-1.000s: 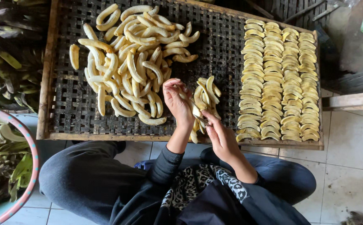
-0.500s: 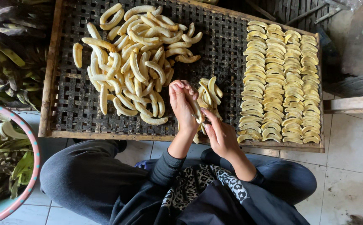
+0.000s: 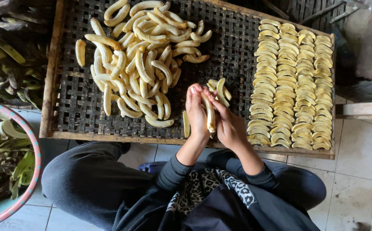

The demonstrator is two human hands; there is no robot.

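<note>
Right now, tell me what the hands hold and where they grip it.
One peeled banana, pressed lengthwise between the left hand and the right hand.

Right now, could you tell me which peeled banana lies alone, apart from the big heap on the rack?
The single peeled banana at the rack's left edge; it lies by itself on the mesh, left of the heap.

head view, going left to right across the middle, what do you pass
pink-rimmed basin of peels → pile of peeled bananas → lone slice on the rack → left hand → banana held between both hands → right hand → rows of flattened slices
</note>
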